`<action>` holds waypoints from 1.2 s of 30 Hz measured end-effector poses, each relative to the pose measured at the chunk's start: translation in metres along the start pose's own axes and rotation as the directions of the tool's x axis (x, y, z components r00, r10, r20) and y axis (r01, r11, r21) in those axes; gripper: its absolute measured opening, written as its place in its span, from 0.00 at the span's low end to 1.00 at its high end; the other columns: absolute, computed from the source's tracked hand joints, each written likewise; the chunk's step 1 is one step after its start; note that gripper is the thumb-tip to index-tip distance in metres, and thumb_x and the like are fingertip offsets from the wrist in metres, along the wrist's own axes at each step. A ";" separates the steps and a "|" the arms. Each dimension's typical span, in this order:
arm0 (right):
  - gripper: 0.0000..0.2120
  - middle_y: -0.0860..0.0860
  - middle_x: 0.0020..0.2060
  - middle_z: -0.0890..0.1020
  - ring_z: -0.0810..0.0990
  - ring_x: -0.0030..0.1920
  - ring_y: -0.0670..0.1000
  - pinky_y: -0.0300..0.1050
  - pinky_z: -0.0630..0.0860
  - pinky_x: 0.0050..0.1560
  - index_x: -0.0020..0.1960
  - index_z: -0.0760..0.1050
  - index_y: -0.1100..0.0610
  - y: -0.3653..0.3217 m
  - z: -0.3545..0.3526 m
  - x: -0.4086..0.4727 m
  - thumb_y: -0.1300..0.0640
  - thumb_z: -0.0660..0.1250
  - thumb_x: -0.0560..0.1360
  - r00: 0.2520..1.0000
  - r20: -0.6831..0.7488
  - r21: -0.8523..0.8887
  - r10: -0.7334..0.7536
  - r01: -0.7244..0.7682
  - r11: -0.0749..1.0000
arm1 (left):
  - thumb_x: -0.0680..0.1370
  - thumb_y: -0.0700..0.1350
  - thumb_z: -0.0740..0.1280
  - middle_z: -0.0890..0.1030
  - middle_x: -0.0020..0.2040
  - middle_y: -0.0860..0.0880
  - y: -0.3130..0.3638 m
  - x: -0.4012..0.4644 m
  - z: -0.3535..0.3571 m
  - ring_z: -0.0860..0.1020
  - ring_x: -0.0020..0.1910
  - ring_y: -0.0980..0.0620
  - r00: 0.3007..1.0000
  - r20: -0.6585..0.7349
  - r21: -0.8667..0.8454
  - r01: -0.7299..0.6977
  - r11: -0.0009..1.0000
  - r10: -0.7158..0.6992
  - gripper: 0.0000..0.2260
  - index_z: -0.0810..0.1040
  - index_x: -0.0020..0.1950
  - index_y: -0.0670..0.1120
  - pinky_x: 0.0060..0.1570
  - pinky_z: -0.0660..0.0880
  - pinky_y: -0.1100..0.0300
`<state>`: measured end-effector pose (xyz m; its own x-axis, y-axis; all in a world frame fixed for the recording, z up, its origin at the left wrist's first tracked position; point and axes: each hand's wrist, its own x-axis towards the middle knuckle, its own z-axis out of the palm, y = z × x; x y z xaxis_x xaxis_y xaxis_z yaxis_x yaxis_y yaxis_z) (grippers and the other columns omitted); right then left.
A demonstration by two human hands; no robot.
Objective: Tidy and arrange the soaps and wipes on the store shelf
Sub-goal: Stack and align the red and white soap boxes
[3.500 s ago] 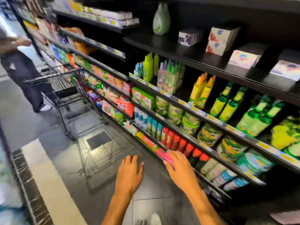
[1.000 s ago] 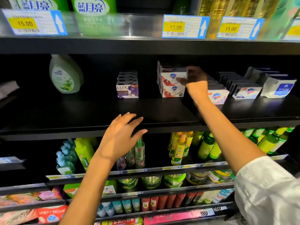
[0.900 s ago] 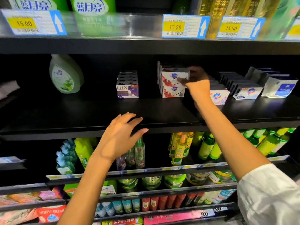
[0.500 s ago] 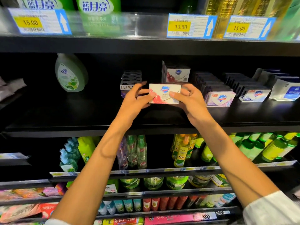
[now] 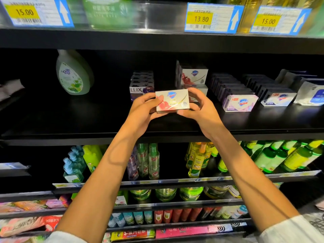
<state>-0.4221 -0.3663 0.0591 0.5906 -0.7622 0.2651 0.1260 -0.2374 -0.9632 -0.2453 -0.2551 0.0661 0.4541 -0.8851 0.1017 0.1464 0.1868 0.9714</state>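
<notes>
Hands met in front of the black store shelf [image 5: 70, 120], sharing one white-and-pink Safeguard soap box [image 5: 172, 101] between them. The left hand [image 5: 142, 113] had its grip curled round the box's left end, thumb lying across the printed face. The right hand [image 5: 201, 109] pinched the right end, fingers wrapped behind and thumb under the lower corner. The box was held clear of the shelf board, printed face toward the camera and slightly tilted.

Directly behind it stood a stack of two matching Safeguard boxes [image 5: 193, 76], the lower one partly hidden by the held box and the right hand. Just left of that stack sat a row of purple Lux soap boxes [image 5: 140, 88], running back into the shelf. To the right lay a row of dark-topped boxes fronted by a lilac Safeguard box [image 5: 240, 102], then a second row ending in a white Safeguard box [image 5: 278, 99], and at the far right a soft white wipes pack [image 5: 312, 93]. Well apart on the left stood a pale green hand-wash bottle [image 5: 73, 74], upright.

Price labels [image 5: 210, 18] reading 15.00, 13.80 and 15.00 were fixed to the edge of the shelf above. Lower shelves carried green and yellow bottles [image 5: 196, 158].
</notes>
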 end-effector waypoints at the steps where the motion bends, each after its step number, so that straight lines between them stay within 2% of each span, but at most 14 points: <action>1: 0.36 0.44 0.62 0.82 0.84 0.61 0.50 0.48 0.82 0.61 0.73 0.73 0.50 0.000 0.000 -0.001 0.69 0.79 0.70 1.000 0.001 -0.010 -0.009 0.009 1.000 | 0.82 0.43 0.70 0.86 0.58 0.43 0.000 0.000 0.000 0.85 0.59 0.45 1.000 0.004 0.001 -0.003 1.000 0.003 0.13 0.80 0.66 0.40 0.56 0.83 0.49; 8: 0.35 0.47 0.63 0.82 0.84 0.62 0.53 0.55 0.82 0.63 0.73 0.74 0.53 0.000 0.001 -0.003 0.70 0.79 0.70 0.998 -0.034 0.010 -0.054 0.055 0.998 | 0.83 0.43 0.69 0.87 0.57 0.44 0.001 -0.003 0.000 0.85 0.58 0.47 1.000 0.006 0.005 -0.021 1.000 0.021 0.13 0.79 0.66 0.41 0.53 0.83 0.53; 13: 0.33 0.50 0.65 0.81 0.82 0.65 0.56 0.62 0.79 0.65 0.72 0.73 0.53 0.002 -0.002 -0.003 0.69 0.78 0.71 0.998 -0.003 0.024 -0.070 0.070 0.997 | 0.82 0.42 0.70 0.86 0.57 0.44 -0.001 0.000 0.000 0.85 0.59 0.47 0.999 0.011 0.014 -0.044 0.999 0.044 0.14 0.77 0.67 0.41 0.60 0.82 0.45; 17: 0.26 0.58 0.61 0.84 0.83 0.64 0.57 0.60 0.81 0.63 0.71 0.71 0.56 0.000 0.001 -0.002 0.67 0.75 0.76 0.999 0.041 0.108 -0.016 0.012 0.994 | 0.82 0.41 0.70 0.86 0.58 0.44 -0.003 0.001 -0.001 0.84 0.60 0.47 0.998 0.021 0.045 -0.067 0.997 0.066 0.15 0.77 0.68 0.42 0.62 0.81 0.46; 19: 0.23 0.58 0.58 0.85 0.84 0.62 0.56 0.56 0.84 0.58 0.71 0.71 0.60 -0.001 0.001 -0.003 0.64 0.73 0.78 0.999 0.047 0.111 0.001 -0.007 0.994 | 0.82 0.41 0.71 0.86 0.58 0.44 -0.003 0.001 -0.002 0.84 0.60 0.47 0.997 0.036 0.047 -0.070 0.996 0.068 0.16 0.76 0.69 0.42 0.62 0.81 0.46; 22: 0.22 0.58 0.55 0.87 0.86 0.59 0.56 0.52 0.85 0.54 0.70 0.73 0.60 -0.002 -0.001 -0.004 0.65 0.73 0.78 1.000 -0.002 0.120 0.008 -0.008 0.993 | 0.82 0.41 0.70 0.86 0.59 0.44 -0.002 -0.001 0.000 0.84 0.61 0.47 0.996 0.066 0.044 -0.067 0.997 0.064 0.17 0.75 0.70 0.43 0.61 0.81 0.47; 26: 0.24 0.60 0.56 0.86 0.85 0.61 0.56 0.54 0.84 0.57 0.70 0.73 0.60 -0.003 -0.002 -0.006 0.66 0.75 0.76 0.999 -0.021 0.078 -0.024 0.026 0.997 | 0.83 0.46 0.69 0.85 0.59 0.45 0.001 -0.006 0.003 0.84 0.60 0.47 0.997 0.080 0.011 -0.018 1.000 0.017 0.14 0.78 0.68 0.43 0.60 0.82 0.43; 29: 0.25 0.60 0.58 0.85 0.84 0.62 0.56 0.54 0.84 0.58 0.69 0.72 0.60 -0.002 -0.002 -0.007 0.68 0.75 0.75 0.998 -0.019 0.041 -0.058 0.058 0.997 | 0.83 0.50 0.68 0.85 0.60 0.43 0.002 -0.007 0.003 0.84 0.60 0.45 0.997 0.074 -0.029 0.004 1.000 -0.001 0.17 0.79 0.67 0.41 0.62 0.81 0.42; 33: 0.25 0.61 0.60 0.84 0.84 0.63 0.57 0.57 0.83 0.61 0.69 0.73 0.60 -0.001 -0.003 -0.008 0.69 0.75 0.74 0.997 -0.009 0.010 -0.077 0.077 0.997 | 0.83 0.47 0.68 0.86 0.59 0.42 0.002 -0.007 0.002 0.85 0.59 0.43 0.997 0.071 -0.023 -0.004 1.000 0.006 0.16 0.79 0.66 0.37 0.62 0.80 0.42; 36: 0.25 0.57 0.60 0.84 0.83 0.64 0.55 0.55 0.82 0.61 0.69 0.73 0.59 -0.003 -0.002 -0.008 0.69 0.75 0.75 0.998 0.000 0.006 -0.057 0.057 0.998 | 0.82 0.44 0.70 0.85 0.60 0.41 0.001 -0.007 0.001 0.85 0.59 0.43 0.998 0.061 -0.024 -0.013 1.000 0.014 0.14 0.79 0.64 0.36 0.62 0.80 0.42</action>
<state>-0.4285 -0.3607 0.0602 0.5824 -0.7474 0.3197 0.1644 -0.2769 -0.9467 -0.2492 -0.2486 0.0665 0.4016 -0.9067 0.1287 0.1614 0.2084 0.9646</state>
